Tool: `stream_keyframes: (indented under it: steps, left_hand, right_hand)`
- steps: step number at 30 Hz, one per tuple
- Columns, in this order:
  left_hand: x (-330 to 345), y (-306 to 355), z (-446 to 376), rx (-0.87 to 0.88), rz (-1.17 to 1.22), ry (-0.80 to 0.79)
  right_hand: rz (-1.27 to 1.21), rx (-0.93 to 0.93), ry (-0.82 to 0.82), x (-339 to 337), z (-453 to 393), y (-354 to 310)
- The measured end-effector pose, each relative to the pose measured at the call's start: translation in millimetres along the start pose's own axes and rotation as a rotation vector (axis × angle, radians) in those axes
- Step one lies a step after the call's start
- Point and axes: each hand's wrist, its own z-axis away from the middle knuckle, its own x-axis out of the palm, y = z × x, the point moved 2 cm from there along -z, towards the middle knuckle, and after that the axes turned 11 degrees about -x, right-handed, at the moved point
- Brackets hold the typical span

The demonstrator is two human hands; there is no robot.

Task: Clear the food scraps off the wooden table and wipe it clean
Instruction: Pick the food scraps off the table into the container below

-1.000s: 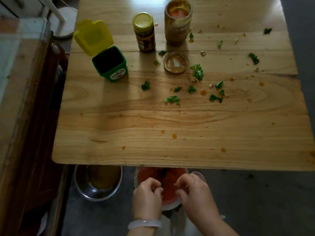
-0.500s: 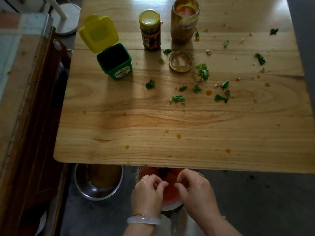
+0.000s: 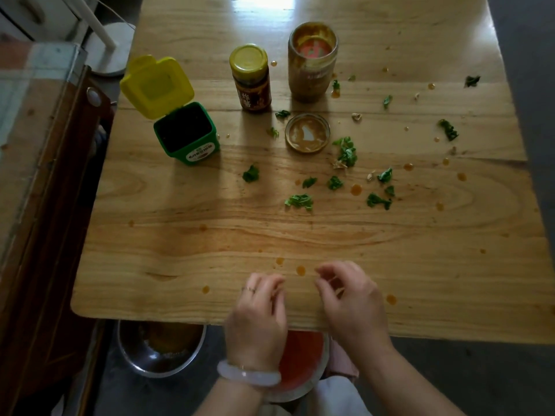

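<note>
The wooden table (image 3: pixel 180 235) carries several torn green leaf scraps, among them a clump (image 3: pixel 347 151) beside a jar lid and a piece (image 3: pixel 300 202) near the middle. Orange sauce drops (image 3: pixel 356 189) and pale crumbs (image 3: pixel 356 116) dot its right half. My left hand (image 3: pixel 258 313), with a ring and a pale bangle, hovers over the table's near edge. My right hand (image 3: pixel 351 304) hovers beside it. Both have loosely curled fingers and hold nothing that I can see. A sauce drop (image 3: pixel 300 270) lies between their fingertips.
A small green bin (image 3: pixel 186 133) with its yellow lid up stands at the left. Behind are a yellow-capped jar (image 3: pixel 250 79), an open smeared jar (image 3: pixel 312 61) and its upturned lid (image 3: pixel 307 136). Below the near edge sit a steel bowl (image 3: pixel 159 349) and a red-filled bowl (image 3: pixel 303 361). A dark cabinet (image 3: pixel 45 205) flanks the left.
Both hands have risen from the red bowl below the table's edge and now hover over the table's near edge. The view has tilted down and closer.
</note>
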Motion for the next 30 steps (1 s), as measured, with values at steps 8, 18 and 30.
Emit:
stream_keyframes:
  steps: [8,18,30]
  left_hand:
    - [8,77,-108,-0.012,-0.085,-0.014]
    - [31,87,-126,-0.029,-0.246,-0.055]
    - [-6,52,-162,-0.273,0.034,0.182]
  right_hand:
    - [0.137,0.027,0.118,-28,-113,5]
    - [0.334,0.13,-0.064,-28,-160,11]
    - [0.244,0.006,-0.153,-17,-172,-5]
